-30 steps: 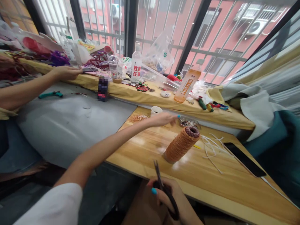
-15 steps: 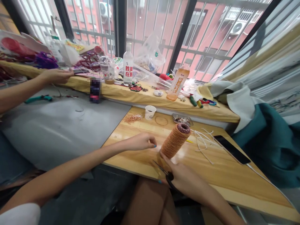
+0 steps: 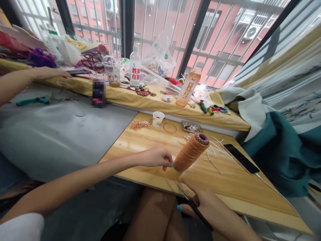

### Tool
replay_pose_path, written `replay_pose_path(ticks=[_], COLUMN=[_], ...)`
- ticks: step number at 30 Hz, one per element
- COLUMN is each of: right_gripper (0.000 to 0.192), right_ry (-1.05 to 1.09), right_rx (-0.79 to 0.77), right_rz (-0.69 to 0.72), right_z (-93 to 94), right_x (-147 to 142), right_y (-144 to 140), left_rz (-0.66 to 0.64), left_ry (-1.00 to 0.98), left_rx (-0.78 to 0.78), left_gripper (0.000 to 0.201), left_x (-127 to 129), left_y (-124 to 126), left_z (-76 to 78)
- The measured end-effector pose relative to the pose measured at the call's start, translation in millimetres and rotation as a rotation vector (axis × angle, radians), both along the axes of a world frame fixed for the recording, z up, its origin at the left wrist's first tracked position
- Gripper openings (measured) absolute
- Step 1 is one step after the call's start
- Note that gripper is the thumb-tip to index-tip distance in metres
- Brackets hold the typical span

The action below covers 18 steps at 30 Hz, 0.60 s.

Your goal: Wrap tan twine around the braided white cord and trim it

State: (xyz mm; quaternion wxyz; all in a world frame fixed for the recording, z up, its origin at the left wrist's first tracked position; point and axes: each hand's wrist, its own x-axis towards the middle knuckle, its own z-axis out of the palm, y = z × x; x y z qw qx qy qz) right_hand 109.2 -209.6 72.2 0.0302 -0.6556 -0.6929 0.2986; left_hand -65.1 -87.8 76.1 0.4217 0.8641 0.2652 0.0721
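Scissors (image 3: 194, 207) in right hand (image 3: 209, 202), grip wrapped snugly round the black handles, blades pointing toward eleven o'clock. Spool of orange cord (image 3: 190, 153) on wooden worktop (image 3: 225, 187), with left hand (image 3: 155, 157) at its nine o'clock, thumb and fingertips nearly together just beside the base; cannot tell whether gripping any strand. From the spool, paper cup (image 3: 157, 120) between ten and eleven o'clock, phone (image 3: 241, 159) at three.

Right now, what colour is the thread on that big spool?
The thread is orange, seen best in the head view.
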Motion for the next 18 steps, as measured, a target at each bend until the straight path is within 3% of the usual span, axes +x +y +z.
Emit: replay_pose_path(ticks=[6, 11, 14, 18], right_gripper=[0.075, 0.078, 0.065, 0.042], right_ry=[0.207, 0.207, 0.21, 0.32], right_rx=[-0.06, -0.072, -0.113, -0.18], right_rz=[-0.078, -0.097, -0.118, -0.031], right_z=[-9.9, -13.1, -11.0, -3.0], right_x=[-13, -3, 10, 20], right_y=[16, 8, -2, -8], left_rz=[0.066, 0.114, 0.138, 0.203], left_ry=[0.041, 0.072, 0.061, 0.055], left_rx=[0.057, 0.001, -0.043, -0.098], left_gripper=[0.024, 0.025, 0.025, 0.026], left_x=[-28, -52, -64, -74], left_y=[-8, -12, -16, -24], left_z=[16.6, 10.9, 5.5, -1.0])
